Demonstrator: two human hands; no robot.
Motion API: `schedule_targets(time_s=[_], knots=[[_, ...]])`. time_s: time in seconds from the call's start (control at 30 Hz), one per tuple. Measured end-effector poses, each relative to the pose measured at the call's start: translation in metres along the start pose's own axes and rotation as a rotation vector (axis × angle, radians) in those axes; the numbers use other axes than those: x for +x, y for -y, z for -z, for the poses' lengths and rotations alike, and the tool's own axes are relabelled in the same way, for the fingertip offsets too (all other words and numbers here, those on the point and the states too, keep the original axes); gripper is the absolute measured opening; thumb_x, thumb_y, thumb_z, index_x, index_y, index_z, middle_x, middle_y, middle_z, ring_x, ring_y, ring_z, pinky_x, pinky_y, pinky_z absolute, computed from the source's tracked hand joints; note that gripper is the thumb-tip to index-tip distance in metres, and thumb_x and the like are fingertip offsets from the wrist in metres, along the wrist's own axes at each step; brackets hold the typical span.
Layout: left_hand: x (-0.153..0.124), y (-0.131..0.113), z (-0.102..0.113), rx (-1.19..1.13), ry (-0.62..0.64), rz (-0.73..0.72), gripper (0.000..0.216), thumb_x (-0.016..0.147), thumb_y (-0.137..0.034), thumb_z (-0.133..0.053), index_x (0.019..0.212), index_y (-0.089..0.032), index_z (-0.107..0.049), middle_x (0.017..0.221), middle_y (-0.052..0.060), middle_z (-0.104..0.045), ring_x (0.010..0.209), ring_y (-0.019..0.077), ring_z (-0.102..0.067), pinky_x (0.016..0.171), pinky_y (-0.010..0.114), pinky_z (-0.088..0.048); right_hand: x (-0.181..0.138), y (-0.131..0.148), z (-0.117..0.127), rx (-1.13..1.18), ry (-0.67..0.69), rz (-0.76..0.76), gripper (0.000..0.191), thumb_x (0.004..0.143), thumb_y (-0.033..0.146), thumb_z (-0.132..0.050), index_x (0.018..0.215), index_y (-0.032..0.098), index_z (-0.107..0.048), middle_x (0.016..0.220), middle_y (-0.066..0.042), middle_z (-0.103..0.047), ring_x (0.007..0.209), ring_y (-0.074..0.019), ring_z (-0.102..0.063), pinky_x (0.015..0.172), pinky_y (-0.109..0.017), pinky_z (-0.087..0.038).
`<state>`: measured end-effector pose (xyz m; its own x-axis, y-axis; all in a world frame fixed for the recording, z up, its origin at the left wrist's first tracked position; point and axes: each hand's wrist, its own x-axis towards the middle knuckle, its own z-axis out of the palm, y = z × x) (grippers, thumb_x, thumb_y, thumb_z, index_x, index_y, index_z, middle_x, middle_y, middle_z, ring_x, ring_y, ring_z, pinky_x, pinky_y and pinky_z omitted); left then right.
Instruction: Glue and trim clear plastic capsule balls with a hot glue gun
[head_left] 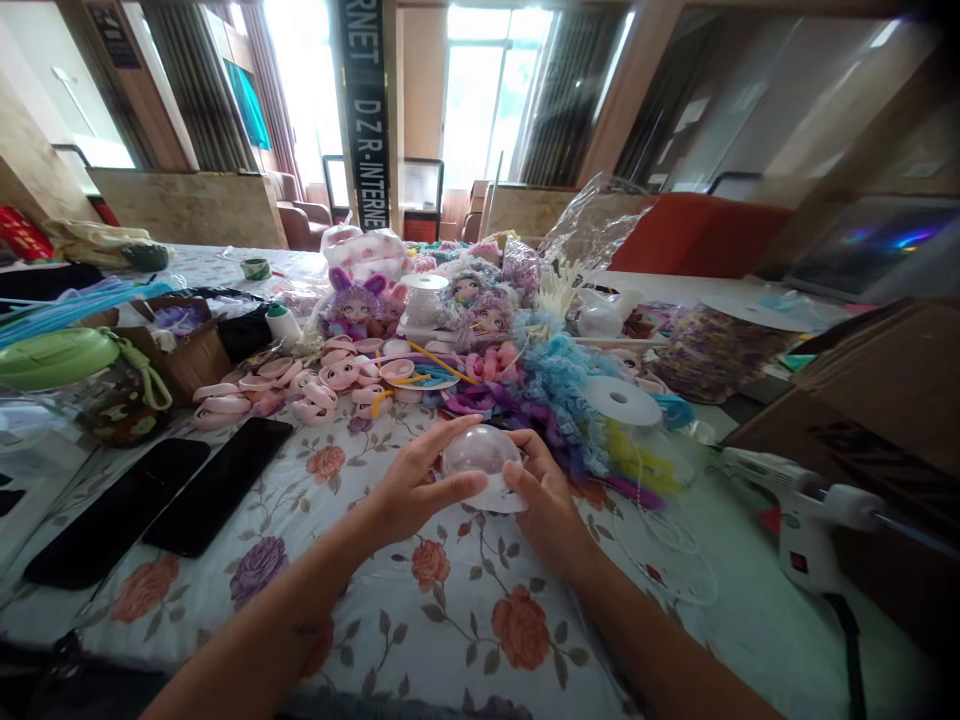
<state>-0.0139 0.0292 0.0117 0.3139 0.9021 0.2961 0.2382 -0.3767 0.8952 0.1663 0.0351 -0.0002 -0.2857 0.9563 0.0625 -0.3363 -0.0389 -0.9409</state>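
Both my hands hold a clear plastic dome [481, 452] on a white base just above the flowered tablecloth [450, 600]. My left hand [416, 488] wraps its fingers round the dome's left side, thumb across the front. My right hand [546, 495] grips the right side and the white base. Just behind the dome lie fluffy blue, purple and yellow yarn trims [559, 400] and a white spool [621, 400].
Pink plastic doll parts [315, 385] and purple-haired dolls [356, 305] crowd the table's middle. Two black phones [217, 485] lie at the left, near a green-lidded jar [64, 365]. A white glue gun [806, 510] and a brown cardboard box [892, 400] sit at the right.
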Motion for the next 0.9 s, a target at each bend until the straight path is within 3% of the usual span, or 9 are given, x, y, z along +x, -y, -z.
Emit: schedule_targets(time_s=[0.13,0.3,0.43,0.67,0.9], knots=[[0.001,0.005,-0.003,-0.034,-0.011,0.015,0.059,0.087,-0.051,-0.060,0.139,-0.027,-0.049,0.146,0.006,-0.049,0.136,0.0292,-0.042,0.112,0.040,-0.035,0.001,0.001,0.000,0.018,-0.008,-0.037,0.044,0.073,0.053,-0.075,0.095,0.025,-0.049,0.077,0.003,-0.057,0.057,-0.0118,-0.053,0.053,-0.024,-0.045],[0.001,0.008,-0.007,-0.103,-0.049,0.013,0.074,0.074,-0.052,-0.074,0.138,-0.025,-0.048,0.136,0.010,-0.054,0.121,0.0304,-0.054,0.102,0.040,-0.044,0.001,-0.002,0.002,0.055,0.048,-0.049,0.044,0.074,0.055,-0.074,0.097,0.025,-0.051,0.080,0.002,-0.059,0.059,-0.0124,-0.055,0.057,-0.026,-0.047],[-0.001,0.007,-0.011,-0.071,-0.112,0.019,0.066,0.073,-0.051,-0.075,0.130,-0.023,-0.054,0.128,0.011,-0.058,0.117,0.0307,-0.055,0.102,0.043,-0.044,0.001,-0.004,0.001,0.053,0.091,-0.058,0.041,0.078,0.053,-0.071,0.102,0.026,-0.052,0.082,0.002,-0.059,0.061,-0.0131,-0.055,0.058,-0.027,-0.046],[0.001,0.004,-0.013,-0.113,-0.083,0.087,0.061,0.079,-0.052,-0.070,0.130,-0.023,-0.053,0.126,0.008,-0.058,0.111,0.0255,-0.057,0.094,0.036,-0.048,0.001,-0.006,0.001,-0.019,0.062,0.008,0.041,0.079,0.047,-0.074,0.108,0.025,-0.056,0.102,-0.003,-0.060,0.091,-0.0184,-0.059,0.071,-0.027,-0.048],[0.003,0.005,-0.007,-0.049,-0.043,0.112,0.066,0.077,-0.054,-0.071,0.131,-0.022,-0.053,0.129,0.010,-0.059,0.115,0.0282,-0.056,0.093,0.036,-0.049,0.001,-0.006,0.002,0.057,0.074,-0.037,0.041,0.076,0.046,-0.077,0.104,0.025,-0.057,0.095,-0.001,-0.060,0.076,-0.0152,-0.058,0.065,-0.027,-0.047]])
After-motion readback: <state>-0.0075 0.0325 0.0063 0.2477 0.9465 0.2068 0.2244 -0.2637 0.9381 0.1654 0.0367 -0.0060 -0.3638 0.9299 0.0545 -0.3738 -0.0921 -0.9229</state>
